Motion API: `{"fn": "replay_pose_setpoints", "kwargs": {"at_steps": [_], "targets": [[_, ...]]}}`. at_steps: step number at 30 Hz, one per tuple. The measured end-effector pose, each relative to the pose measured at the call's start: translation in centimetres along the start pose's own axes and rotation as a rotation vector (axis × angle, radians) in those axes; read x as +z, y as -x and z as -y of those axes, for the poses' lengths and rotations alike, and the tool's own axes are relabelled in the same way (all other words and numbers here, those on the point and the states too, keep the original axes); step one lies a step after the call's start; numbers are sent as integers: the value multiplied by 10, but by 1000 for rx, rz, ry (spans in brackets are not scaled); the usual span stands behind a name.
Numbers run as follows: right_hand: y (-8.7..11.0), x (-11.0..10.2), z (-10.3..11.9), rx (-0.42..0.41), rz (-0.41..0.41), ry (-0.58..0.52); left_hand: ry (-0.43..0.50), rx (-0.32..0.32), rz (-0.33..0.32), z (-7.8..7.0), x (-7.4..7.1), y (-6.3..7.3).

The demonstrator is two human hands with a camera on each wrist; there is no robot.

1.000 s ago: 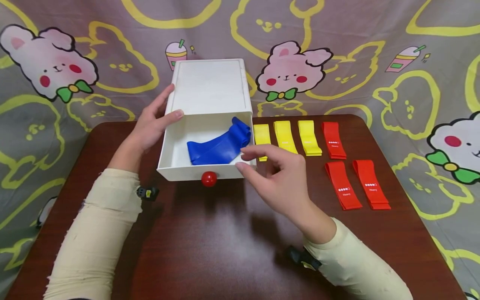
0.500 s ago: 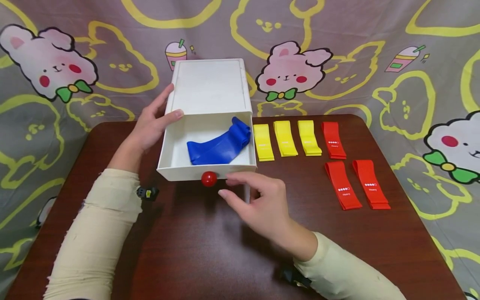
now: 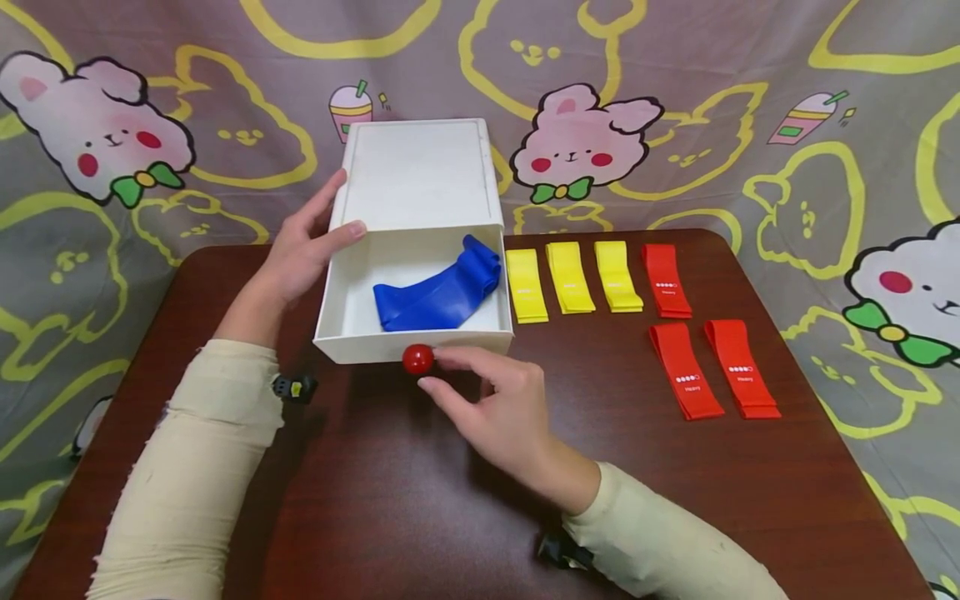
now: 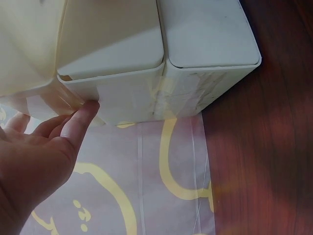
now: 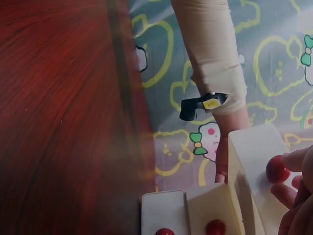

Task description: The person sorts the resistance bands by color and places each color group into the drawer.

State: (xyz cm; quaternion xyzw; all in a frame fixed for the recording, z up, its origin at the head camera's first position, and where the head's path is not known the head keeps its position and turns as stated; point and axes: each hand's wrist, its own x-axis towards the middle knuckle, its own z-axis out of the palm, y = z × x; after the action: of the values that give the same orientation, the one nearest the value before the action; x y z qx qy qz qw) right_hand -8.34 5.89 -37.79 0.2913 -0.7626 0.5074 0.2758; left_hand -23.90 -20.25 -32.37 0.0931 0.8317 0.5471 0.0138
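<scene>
A white drawer cabinet (image 3: 420, 171) stands at the table's back, its top drawer (image 3: 358, 350) pulled out. Inside lies a blue resistance band (image 3: 438, 298), folded and slanted. My left hand (image 3: 292, 254) rests against the cabinet's left side, thumb at the upper front edge; the left wrist view shows its fingers pressed to the white wall. At the drawer's red knob (image 3: 417, 359) is my right hand (image 3: 506, 421), index fingertip right at the knob's side and thumb just below, spread around it. The right wrist view shows the same knob (image 5: 277, 169) between finger and thumb.
To the cabinet's right lie three yellow bands (image 3: 572, 279) in a row and three red bands (image 3: 686, 371) marked "Heavy". Lower white drawers (image 5: 164, 213) with red knobs sit beneath. A cartoon-print cloth (image 3: 697, 50) hangs behind the dark wooden table (image 3: 360, 517).
My right hand has moved left and down, from the drawer's right front corner to the red knob. The left hand, the drawer and the blue band stay in place.
</scene>
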Motion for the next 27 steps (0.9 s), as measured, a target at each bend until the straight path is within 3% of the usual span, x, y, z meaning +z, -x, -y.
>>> {"fn": "replay_pose_setpoints", "kwargs": {"at_steps": [27], "targets": [[-6, 11, -7, 94, -33, -22, 0, -12, 1, 1, -1, 0]]}}
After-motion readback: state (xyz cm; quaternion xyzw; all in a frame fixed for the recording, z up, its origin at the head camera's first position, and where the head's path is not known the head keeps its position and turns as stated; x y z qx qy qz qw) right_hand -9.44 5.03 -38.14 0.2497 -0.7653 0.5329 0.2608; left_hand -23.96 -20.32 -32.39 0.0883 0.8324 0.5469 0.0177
